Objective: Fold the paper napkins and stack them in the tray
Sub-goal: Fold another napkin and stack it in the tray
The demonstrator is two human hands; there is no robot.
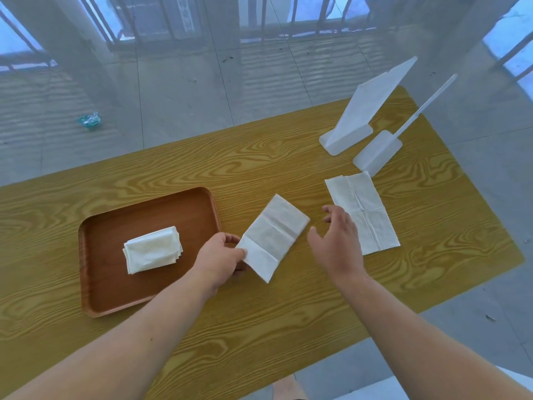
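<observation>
Napkins in three states show us where we stand. Our left hand [222, 255] pinches the near corner of a partly folded napkin [274, 235], thumb on top and fingers curled beneath. The rest of that napkin stretches away from the hand toward the far right. We cannot tell whether it lies on the table [259, 327] or is lifted slightly.

Our right hand [337, 241] hangs just to the right of it, fingers loosely spread, holding nothing. Just beyond and to the right of that hand lies a flat napkin [363, 212], opened out and creased, not yet folded.

To the left of our left hand sits the tray [95, 284], its right rim close by the knuckles. In it rests a small stack [153, 249] of folded napkins.

We judge the task well under way. Several napkins are folded and stacked. The one in hand seems to need a last fold or simply a move onto the stack, and one flat napkin is left.

Far beyond the right hand stand a white stand [346, 141] and a second stand [377, 153]. Whether they hold more napkins we cannot tell.
</observation>
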